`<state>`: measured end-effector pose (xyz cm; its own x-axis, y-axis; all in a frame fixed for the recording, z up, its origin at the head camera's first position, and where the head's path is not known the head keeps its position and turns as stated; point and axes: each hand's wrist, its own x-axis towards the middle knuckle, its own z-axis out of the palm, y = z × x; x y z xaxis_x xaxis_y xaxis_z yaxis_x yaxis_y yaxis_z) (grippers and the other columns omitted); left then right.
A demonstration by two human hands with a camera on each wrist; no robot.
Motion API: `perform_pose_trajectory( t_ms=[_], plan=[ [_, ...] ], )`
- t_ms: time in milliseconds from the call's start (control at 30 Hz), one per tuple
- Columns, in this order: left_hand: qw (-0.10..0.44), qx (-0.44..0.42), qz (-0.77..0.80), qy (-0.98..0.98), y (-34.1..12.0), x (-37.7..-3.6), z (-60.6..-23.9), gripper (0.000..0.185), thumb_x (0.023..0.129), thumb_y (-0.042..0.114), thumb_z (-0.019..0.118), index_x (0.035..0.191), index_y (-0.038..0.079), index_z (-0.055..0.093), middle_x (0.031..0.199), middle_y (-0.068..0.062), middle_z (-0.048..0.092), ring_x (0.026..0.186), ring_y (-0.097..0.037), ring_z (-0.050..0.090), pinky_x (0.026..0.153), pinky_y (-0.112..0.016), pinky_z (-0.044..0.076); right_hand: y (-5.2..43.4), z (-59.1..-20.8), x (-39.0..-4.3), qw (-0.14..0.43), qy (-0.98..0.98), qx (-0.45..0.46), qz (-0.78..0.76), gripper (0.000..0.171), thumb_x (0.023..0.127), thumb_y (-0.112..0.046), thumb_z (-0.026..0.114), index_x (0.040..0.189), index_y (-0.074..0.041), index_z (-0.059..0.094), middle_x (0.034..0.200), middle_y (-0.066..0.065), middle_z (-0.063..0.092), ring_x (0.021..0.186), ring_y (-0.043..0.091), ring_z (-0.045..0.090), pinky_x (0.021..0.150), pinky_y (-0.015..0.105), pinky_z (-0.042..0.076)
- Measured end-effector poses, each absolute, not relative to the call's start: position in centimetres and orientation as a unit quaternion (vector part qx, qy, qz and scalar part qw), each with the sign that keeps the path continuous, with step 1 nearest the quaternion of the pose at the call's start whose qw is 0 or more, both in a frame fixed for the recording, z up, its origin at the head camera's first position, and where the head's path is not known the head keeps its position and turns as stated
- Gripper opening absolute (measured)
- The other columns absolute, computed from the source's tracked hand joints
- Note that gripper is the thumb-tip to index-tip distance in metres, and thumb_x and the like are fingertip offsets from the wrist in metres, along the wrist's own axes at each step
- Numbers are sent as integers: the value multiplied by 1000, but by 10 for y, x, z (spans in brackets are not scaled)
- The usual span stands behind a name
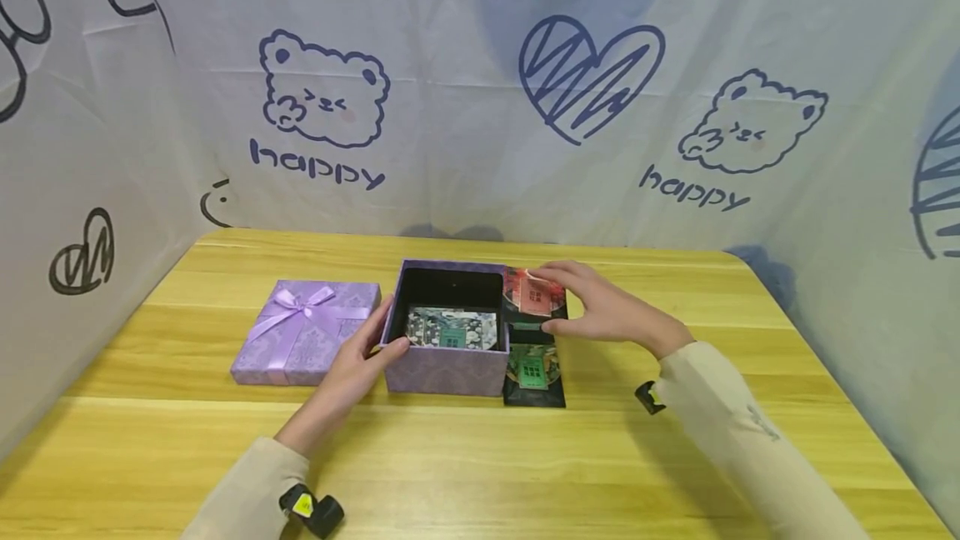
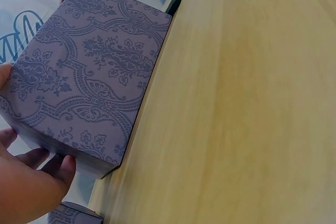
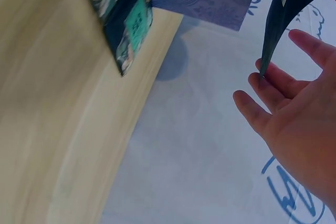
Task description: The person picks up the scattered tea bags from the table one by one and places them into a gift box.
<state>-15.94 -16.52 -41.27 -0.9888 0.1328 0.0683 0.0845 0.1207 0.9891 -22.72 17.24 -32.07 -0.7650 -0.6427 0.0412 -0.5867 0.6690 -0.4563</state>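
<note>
An uncovered purple patterned gift box (image 1: 447, 371) with a black inside stands mid-table. In it is a grey-and-white patterned packet with a green label (image 1: 453, 332). My left hand (image 1: 365, 349) grips the box's left side, thumb at the front rim and fingers along the wall; the left wrist view shows the fingers (image 2: 60, 169) against that wall. Just right of the box, my right hand (image 1: 607, 307) pinches a red packet (image 1: 534, 294) by its edges. Its dark, barcoded back (image 3: 281, 19) shows in the right wrist view, raised off the table.
A dark packet with a green label (image 1: 534, 373) lies against the box's right side on the wooden table (image 1: 465, 473). The box's purple lid (image 1: 307, 332), tied with a ribbon bow, lies to the left. White printed cloth (image 1: 450, 148) hangs behind the table.
</note>
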Motion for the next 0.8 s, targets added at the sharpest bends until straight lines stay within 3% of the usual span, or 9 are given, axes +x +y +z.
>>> perform_pose_trajectory(
  t_ms=[800],
  plan=[
    [18,72,656,751,-165,-159,-411,70,97,18,60,156,16,21,155,-19,26,139,-34,28,110,-45,29,120,-306,-240,95,893,-385,-213,74,89,-41,65,151,-15,35,153,13,28,138,33,29,105,56,33]
  ],
)
